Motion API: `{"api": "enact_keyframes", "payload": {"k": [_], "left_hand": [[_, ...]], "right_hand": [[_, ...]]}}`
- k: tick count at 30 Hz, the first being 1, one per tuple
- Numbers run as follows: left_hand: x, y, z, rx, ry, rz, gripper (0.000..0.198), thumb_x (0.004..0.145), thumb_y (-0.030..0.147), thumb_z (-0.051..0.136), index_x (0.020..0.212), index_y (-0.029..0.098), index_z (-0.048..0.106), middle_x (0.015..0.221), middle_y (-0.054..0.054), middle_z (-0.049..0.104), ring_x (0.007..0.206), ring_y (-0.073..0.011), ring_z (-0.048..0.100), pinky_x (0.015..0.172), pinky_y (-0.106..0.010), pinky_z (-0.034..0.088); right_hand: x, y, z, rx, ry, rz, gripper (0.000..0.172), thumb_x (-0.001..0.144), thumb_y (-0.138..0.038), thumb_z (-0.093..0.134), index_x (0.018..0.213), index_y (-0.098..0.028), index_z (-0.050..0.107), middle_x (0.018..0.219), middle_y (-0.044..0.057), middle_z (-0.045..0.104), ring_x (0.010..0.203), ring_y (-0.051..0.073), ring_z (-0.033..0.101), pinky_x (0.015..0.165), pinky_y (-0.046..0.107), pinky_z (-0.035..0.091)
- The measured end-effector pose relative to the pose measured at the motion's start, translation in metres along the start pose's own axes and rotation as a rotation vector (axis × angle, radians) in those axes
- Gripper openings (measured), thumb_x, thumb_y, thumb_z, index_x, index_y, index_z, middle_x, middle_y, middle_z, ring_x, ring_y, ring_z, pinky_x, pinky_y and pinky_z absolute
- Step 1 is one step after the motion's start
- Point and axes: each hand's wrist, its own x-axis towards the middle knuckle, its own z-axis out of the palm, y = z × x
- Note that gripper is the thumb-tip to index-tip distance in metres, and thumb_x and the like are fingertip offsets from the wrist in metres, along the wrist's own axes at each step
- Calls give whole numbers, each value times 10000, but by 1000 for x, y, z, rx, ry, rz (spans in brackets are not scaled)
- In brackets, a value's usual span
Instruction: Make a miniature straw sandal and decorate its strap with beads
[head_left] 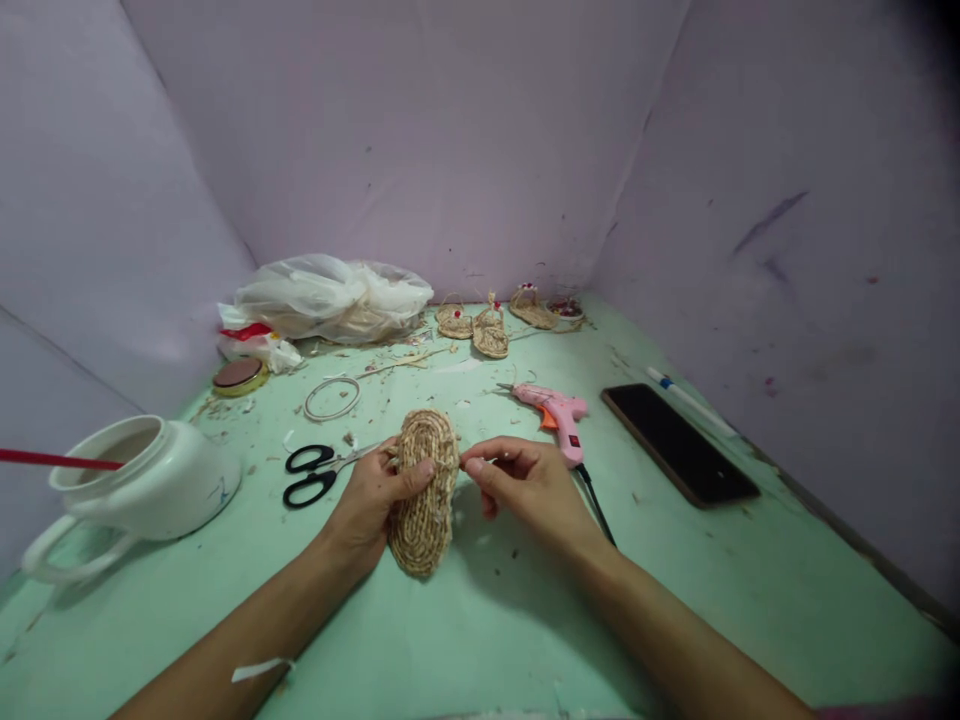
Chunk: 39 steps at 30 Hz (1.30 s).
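A small woven straw sandal sole (pixel 421 530) stands tilted above the table, its coiled face toward me. My left hand (pixel 371 505) grips it from the left, thumb pressed across the front and the other fingers hidden behind. At the sole's right edge, my right hand (pixel 525 485) pinches a thin straw cord (pixel 448 462) between thumb and forefinger; its far end is hard to make out. Black-handled scissors (pixel 311 475) lie just left of my left hand, blades partly hidden. Beyond my right hand lies a pink glue gun (pixel 559 410) with a black cable.
A white teapot-like jug (pixel 180 480) holding a red stick stands at left. Behind are a ring (pixel 332 398), a round tin (pixel 240 375), a plastic bag (pixel 330 295) and several small straw sandals (pixel 490 333). A phone (pixel 679 440) and a pen (pixel 690 400) lie right.
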Motion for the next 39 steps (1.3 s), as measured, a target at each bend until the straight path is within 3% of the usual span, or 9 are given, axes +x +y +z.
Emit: {"api": "enact_keyframes", "payload": {"k": [4,8,12,16,20,29,39], "left_hand": [[1,0,2,33,-48,-34,385,590,265,789,895,121,605,674,-20,647,558,-129,568,509,-222,465],[2,0,4,24,-71,-51,388,584,264,792,895,117,611,711,-37,657,596,-136,580,535,-218,466],[2,1,5,16,-79,-66,356,586,272,791,859,122,620,671,-20,638,589,-131,571,537,-217,456],[1,2,7,19,-66,-81,362,558,282,806,828,113,635,657,-23,637,582,-127,558,539,-218,436],[0,2,9,34,-47,-82,371,541,287,817,811,109,634,672,-33,645,601,-137,566,552,-227,435],[2,-2,6,94,-23,-71,404,526,284,828,820,125,601,654,-16,634,574,-131,568,528,-225,449],[-1,-1,7,152,-3,-61,435,509,339,827,819,129,607,657,-14,629,575,-141,569,524,-237,442]], "right_hand": [[4,5,-1,206,-12,79,177,585,-276,724,678,-146,649,488,-57,575,338,57,477,363,202,424],[5,6,-4,262,-55,125,220,530,-274,764,666,-138,657,512,-35,615,356,71,529,385,209,460],[4,4,-2,172,-35,86,176,536,-242,753,644,-144,656,495,-41,592,360,62,490,363,196,422],[2,7,-1,30,35,-51,63,613,-212,687,635,-162,656,537,-33,577,417,55,425,364,181,361],[2,14,0,-41,48,-127,66,651,-225,651,623,-173,622,519,-39,534,440,67,388,381,191,308],[1,22,0,-82,48,-165,85,675,-233,624,627,-169,594,526,-40,519,481,81,381,466,223,294],[-3,19,3,-54,82,-159,106,661,-248,625,601,-173,581,490,-51,467,459,81,357,445,225,281]]}}
